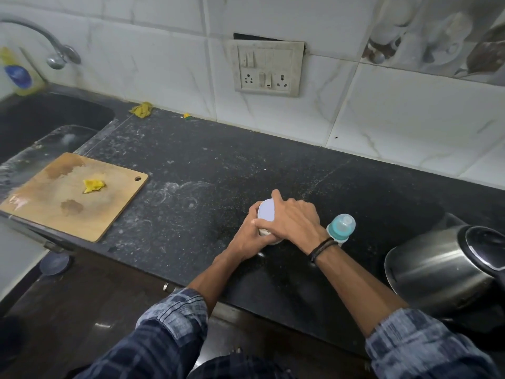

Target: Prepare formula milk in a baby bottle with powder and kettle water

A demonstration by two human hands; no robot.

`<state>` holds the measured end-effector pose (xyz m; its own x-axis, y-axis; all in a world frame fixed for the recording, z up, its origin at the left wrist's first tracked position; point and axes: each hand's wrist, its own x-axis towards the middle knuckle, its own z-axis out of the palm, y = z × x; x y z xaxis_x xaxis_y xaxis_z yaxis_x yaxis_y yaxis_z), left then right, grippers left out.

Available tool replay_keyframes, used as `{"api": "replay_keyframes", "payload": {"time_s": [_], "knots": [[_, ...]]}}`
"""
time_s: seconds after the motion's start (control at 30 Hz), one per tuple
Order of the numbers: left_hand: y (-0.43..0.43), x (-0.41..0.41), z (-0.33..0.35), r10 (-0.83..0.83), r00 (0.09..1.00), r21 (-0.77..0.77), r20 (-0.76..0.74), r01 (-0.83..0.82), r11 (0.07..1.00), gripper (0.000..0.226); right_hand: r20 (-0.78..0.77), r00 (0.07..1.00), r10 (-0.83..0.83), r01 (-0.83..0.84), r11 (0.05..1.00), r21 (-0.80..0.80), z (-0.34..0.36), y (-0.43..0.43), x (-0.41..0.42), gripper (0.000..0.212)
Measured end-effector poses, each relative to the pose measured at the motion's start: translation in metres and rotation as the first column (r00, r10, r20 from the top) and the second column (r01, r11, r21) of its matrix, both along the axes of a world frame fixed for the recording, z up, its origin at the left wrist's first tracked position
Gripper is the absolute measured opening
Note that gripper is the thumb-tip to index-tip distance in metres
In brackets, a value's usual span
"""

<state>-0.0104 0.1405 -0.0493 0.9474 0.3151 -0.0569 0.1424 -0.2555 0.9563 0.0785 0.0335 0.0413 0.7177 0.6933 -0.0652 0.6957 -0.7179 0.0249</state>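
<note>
Here, white-lidded powder jar (266, 213), left hand (247, 236) curled round its side, right hand (295, 218) fingers (276, 198) gripping its top

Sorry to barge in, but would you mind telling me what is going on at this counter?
A person has both hands on a white-lidded tub on the dark counter: the left hand grips its side while the right hand clasps the lid from above. The capped baby bottle stands just to the right of it, by the right wrist, and the steel kettle sits further right, lid shut.
</note>
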Motion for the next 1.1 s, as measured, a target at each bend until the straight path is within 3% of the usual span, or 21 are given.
{"api": "replay_keyframes", "payload": {"time_s": [0.17, 0.4, 0.8, 0.97, 1.0, 1.1], "knots": [[-0.003, 0.001, -0.003, 0.027, 1.000, -0.024, 0.008, -0.026, 0.999, 0.095, 0.017, 0.992, 0.127, -0.127, 0.991, 0.032, 0.001, -0.009, 0.009, 0.080], [-0.008, 0.004, -0.013, 0.091, 0.992, 0.086, 0.086, -0.098, 0.991, 0.096, 0.180, 0.984, 0.018, -0.054, 0.979, 0.198, -0.015, -0.004, -0.005, 0.059], [-0.009, 0.000, -0.003, 0.087, 0.993, 0.145, 0.076, -0.097, 0.985, 0.103, 0.160, 0.981, -0.113, 0.071, 0.966, 0.249, -0.017, -0.001, -0.016, 0.066], [-0.006, -0.006, 0.017, 0.016, 1.000, 0.107, 0.027, -0.018, 0.994, 0.092, 0.123, 0.982, -0.143, 0.117, 0.973, 0.198, -0.008, -0.011, -0.021, 0.093], [-0.003, -0.007, 0.019, -0.005, 1.000, 0.099, 0.019, 0.003, 0.995, 0.098, 0.113, 0.981, -0.156, 0.131, 0.970, 0.204, -0.005, -0.015, -0.023, 0.098], [0.015, -0.016, 0.028, -0.071, 0.997, 0.086, -0.033, 0.073, 0.994, 0.142, 0.079, 0.978, -0.191, 0.164, 0.949, 0.268, 0.010, -0.032, -0.028, 0.112]]}}
